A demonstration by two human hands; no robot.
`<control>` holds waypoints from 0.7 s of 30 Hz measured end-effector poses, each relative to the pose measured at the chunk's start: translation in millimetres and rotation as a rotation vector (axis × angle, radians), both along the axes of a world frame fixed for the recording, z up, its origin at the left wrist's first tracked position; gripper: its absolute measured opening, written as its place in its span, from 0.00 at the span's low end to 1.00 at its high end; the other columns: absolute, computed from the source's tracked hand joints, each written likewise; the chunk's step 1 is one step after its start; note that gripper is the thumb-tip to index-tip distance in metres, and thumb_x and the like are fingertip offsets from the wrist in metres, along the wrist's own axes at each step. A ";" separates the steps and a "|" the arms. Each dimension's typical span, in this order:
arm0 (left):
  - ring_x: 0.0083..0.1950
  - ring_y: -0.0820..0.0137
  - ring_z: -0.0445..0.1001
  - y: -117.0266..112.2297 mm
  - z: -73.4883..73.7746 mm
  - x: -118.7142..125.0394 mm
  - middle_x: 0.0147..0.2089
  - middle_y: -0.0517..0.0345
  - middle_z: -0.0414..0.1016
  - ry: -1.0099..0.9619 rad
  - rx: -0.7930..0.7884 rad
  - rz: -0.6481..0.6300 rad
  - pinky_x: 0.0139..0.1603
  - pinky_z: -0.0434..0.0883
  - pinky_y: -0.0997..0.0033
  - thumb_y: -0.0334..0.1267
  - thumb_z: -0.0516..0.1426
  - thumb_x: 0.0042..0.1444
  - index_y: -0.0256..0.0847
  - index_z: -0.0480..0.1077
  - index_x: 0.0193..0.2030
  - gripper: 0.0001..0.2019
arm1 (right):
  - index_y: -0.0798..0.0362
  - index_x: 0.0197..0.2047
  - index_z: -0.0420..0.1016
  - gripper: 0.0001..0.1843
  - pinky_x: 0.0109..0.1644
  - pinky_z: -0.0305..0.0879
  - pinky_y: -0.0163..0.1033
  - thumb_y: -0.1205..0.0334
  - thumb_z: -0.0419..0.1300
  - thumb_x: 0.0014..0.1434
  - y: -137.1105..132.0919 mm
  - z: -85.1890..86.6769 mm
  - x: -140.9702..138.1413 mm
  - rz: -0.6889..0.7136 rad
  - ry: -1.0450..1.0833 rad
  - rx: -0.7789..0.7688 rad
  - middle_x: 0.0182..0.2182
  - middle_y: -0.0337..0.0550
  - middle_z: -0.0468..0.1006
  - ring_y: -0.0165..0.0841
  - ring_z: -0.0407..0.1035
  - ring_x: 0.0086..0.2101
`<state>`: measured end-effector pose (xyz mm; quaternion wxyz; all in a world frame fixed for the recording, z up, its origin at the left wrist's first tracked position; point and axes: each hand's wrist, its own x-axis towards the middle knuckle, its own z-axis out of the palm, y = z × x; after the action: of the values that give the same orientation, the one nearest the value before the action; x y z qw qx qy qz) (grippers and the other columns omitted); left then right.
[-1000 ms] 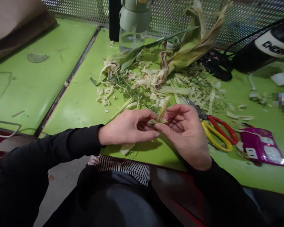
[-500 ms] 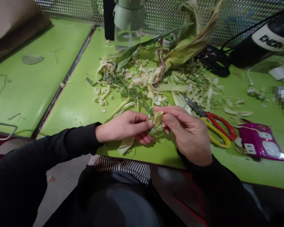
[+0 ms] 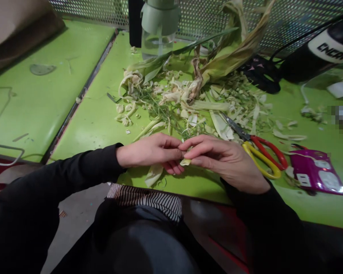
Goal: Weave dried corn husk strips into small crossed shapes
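Note:
My left hand (image 3: pixel 151 152) and my right hand (image 3: pixel 220 158) meet fingertip to fingertip near the front edge of the green table (image 3: pixel 97 118). Both pinch a small pale strip of corn husk (image 3: pixel 185 162) that is mostly covered by the fingers. A larger pale husk piece (image 3: pixel 153 174) lies on the table just under my left hand. Behind the hands spreads a heap of husk scraps and green stems (image 3: pixel 183 102).
Red-and-yellow scissors (image 3: pixel 260 150) lie right of my right hand, next to a purple power strip (image 3: pixel 317 175). A clear bottle (image 3: pixel 158 32) and long dried husks (image 3: pixel 231 57) stand at the back by a perforated metal wall. A black device (image 3: pixel 317 53) sits at far right.
The husk strip stood upright between my fingers; now it is folded down and almost hidden. My right hand has turned palm down and both hands have lowered toward the table edge.

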<state>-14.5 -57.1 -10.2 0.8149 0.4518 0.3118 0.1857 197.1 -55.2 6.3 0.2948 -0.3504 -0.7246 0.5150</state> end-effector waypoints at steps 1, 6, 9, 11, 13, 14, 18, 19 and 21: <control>0.33 0.74 0.82 -0.3 -0.2 0.2 0.32 0.54 0.81 0.001 -0.001 -0.003 0.41 0.80 0.74 0.41 0.64 0.60 0.33 0.72 0.39 0.11 | 0.45 0.33 0.84 0.06 0.45 0.77 0.40 0.53 0.70 0.56 -0.9 0.5 0.2 -0.005 -0.022 0.005 0.39 0.41 0.83 0.33 0.78 0.39; 0.33 0.74 0.81 -0.4 0.7 0.7 0.33 0.53 0.82 0.016 0.023 0.030 0.40 0.79 0.75 0.44 0.65 0.58 0.33 0.72 0.37 0.14 | 0.46 0.46 0.82 0.14 0.36 0.73 0.33 0.52 0.69 0.57 -3.5 -2.7 1.9 -0.144 -0.059 -0.070 0.36 0.39 0.82 0.28 0.74 0.31; 0.32 0.75 0.81 0.5 2.4 0.3 0.33 0.54 0.82 0.046 0.055 0.040 0.39 0.79 0.76 0.43 0.65 0.58 0.33 0.72 0.35 0.13 | 0.45 0.52 0.79 0.19 0.36 0.72 0.33 0.54 0.70 0.57 -2.0 -4.7 1.7 -0.202 -0.013 -0.057 0.34 0.36 0.78 0.27 0.73 0.31; 0.32 0.76 0.81 0.3 2.9 0.1 0.32 0.55 0.81 0.057 0.085 0.034 0.39 0.78 0.77 0.41 0.63 0.60 0.33 0.72 0.34 0.11 | 0.46 0.48 0.78 0.17 0.35 0.72 0.32 0.54 0.70 0.56 -1.2 -5.8 1.2 -0.236 0.004 -0.017 0.31 0.34 0.76 0.26 0.71 0.30; 0.32 0.77 0.80 -1.0 2.3 0.5 0.32 0.57 0.80 0.067 0.132 0.037 0.38 0.78 0.78 0.40 0.62 0.61 0.34 0.72 0.34 0.10 | 0.47 0.43 0.78 0.15 0.33 0.71 0.32 0.53 0.71 0.54 -2.2 -7.7 0.3 -0.277 0.004 0.024 0.29 0.34 0.75 0.26 0.70 0.29; 0.31 0.77 0.80 -2.0 1.5 1.0 0.31 0.57 0.80 0.072 0.164 0.047 0.38 0.78 0.78 0.39 0.61 0.62 0.34 0.72 0.34 0.10 | 0.48 0.40 0.77 0.14 0.32 0.70 0.32 0.53 0.72 0.53 -3.5 -9.2 -0.6 -0.303 -0.003 0.045 0.29 0.34 0.75 0.27 0.70 0.28; 0.29 0.78 0.78 -5.0 -2.8 3.7 0.29 0.59 0.78 0.104 0.297 0.111 0.37 0.77 0.78 0.40 0.60 0.63 0.35 0.73 0.35 0.10 | 0.49 0.36 0.75 0.12 0.30 0.67 0.32 0.55 0.72 0.54 -10.1 -15.9 -5.4 -0.479 -0.024 0.201 0.28 0.35 0.75 0.27 0.69 0.27; 0.29 0.78 0.78 -4.9 -3.4 4.2 0.29 0.60 0.78 0.103 0.297 0.116 0.37 0.77 0.78 0.40 0.59 0.63 0.35 0.73 0.35 0.10 | 0.49 0.37 0.76 0.12 0.30 0.67 0.32 0.56 0.72 0.54 -10.8 -16.7 -6.1 -0.508 -0.016 0.216 0.28 0.35 0.75 0.27 0.68 0.27; 0.30 0.77 0.78 -3.7 -3.0 4.6 0.29 0.59 0.78 0.086 0.241 0.102 0.37 0.77 0.77 0.39 0.59 0.63 0.35 0.73 0.35 0.09 | 0.48 0.42 0.77 0.13 0.29 0.66 0.32 0.56 0.71 0.54 -10.1 -16.5 -5.1 -0.478 0.013 0.151 0.28 0.34 0.74 0.26 0.67 0.26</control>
<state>-9.9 -60.8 -13.3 0.7302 0.5374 0.3444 0.2436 192.0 -65.3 -10.2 0.4384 -0.4854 -0.6556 0.3773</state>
